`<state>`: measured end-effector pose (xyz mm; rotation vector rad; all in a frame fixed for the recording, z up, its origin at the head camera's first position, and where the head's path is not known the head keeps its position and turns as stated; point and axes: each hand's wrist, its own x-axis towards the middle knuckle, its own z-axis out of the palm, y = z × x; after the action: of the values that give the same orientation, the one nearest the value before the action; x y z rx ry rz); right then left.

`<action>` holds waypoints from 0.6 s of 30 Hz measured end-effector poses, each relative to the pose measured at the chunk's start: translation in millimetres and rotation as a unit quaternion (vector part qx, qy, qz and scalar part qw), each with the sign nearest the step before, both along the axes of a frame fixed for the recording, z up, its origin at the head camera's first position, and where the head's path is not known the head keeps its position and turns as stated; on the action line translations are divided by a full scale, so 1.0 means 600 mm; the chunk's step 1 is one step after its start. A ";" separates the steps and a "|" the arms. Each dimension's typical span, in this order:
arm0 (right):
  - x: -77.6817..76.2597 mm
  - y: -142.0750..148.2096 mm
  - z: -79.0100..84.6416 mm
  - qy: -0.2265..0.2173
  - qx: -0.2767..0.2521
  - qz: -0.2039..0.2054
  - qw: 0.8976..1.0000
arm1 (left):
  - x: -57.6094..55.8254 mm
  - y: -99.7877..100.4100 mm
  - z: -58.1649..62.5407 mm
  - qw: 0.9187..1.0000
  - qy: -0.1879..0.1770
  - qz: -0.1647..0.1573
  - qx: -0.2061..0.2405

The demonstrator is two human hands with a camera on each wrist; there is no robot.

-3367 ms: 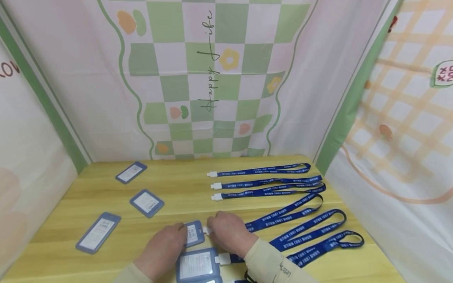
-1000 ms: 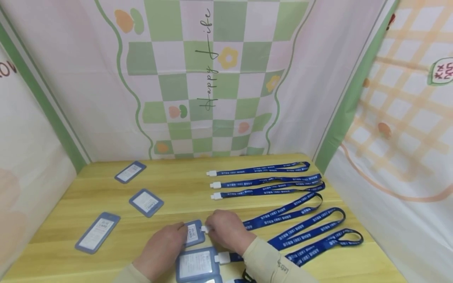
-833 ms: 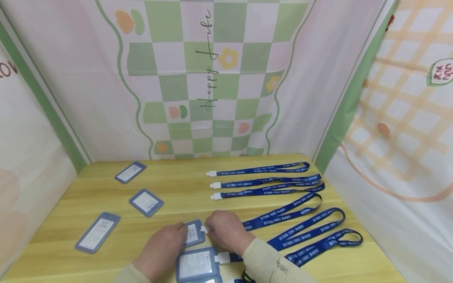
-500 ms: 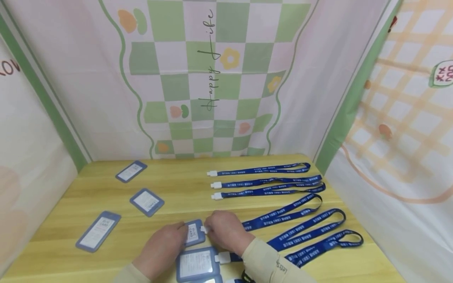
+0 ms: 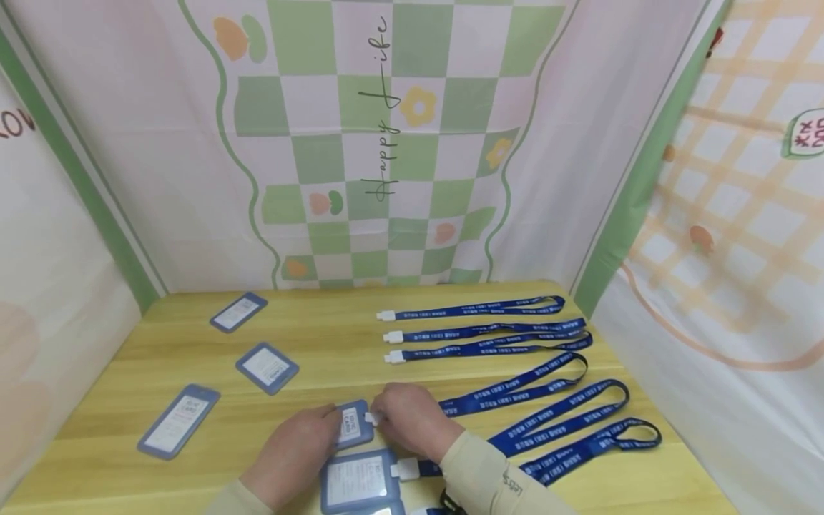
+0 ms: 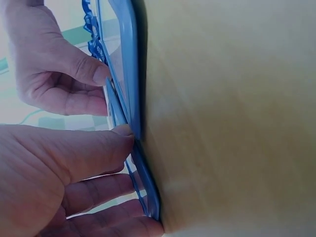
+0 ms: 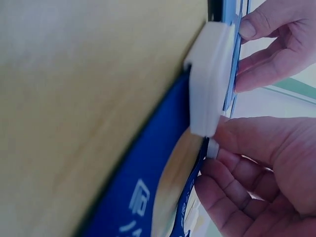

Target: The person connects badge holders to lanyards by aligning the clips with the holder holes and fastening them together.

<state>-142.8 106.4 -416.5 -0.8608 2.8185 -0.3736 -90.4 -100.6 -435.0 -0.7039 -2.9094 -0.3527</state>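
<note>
In the head view my left hand (image 5: pixel 292 450) grips a blue-framed card holder (image 5: pixel 350 423) by its left side, thumb and fingers on its edges. My right hand (image 5: pixel 415 422) pinches the white plastic clip (image 5: pixel 371 418) of a blue lanyard (image 5: pixel 508 392) against the holder's slotted end. In the right wrist view, thumb and fingers close on that small clip (image 7: pixel 213 148), mostly hidden behind them. Just below lies another card holder (image 5: pixel 360 481), joined to the white clip (image 5: pixel 407 470) of its own lanyard; this clip looms large in the right wrist view.
Three loose card holders, among them one at the far left (image 5: pixel 179 422), lie on the wooden table (image 5: pixel 322 322). Three lanyards, the farthest (image 5: pixel 476 310) near the back edge, are laid out at right. More lanyards (image 5: pixel 566 418) extend past my right forearm. Printed curtains (image 5: pixel 418 179) enclose the table.
Since the earliest frame, my right hand has shifted slightly left, bringing the clip closer to the holder's slot. The left hand and the other things stay in place.
</note>
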 end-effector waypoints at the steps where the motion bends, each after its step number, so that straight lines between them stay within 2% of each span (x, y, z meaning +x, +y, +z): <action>1: -0.001 0.000 0.000 0.001 0.001 0.004 1.000 | 0.000 0.000 0.000 1.000 0.002 -0.001 -0.001; 9: -0.006 0.003 0.004 0.005 0.009 0.035 0.999 | 0.002 0.001 0.002 1.000 0.001 0.003 0.003; 14: -0.007 0.004 0.004 0.015 0.012 0.039 0.999 | 0.002 0.000 0.004 1.000 0.005 0.003 0.007; 18: -0.008 0.007 0.001 0.007 0.009 0.035 0.999 | 0.003 0.000 0.005 1.000 0.010 0.008 0.008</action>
<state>-147.7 110.4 -416.2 -0.9578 2.7910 -0.3345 -88.5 -100.7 -432.1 -0.6777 -2.8886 -0.3663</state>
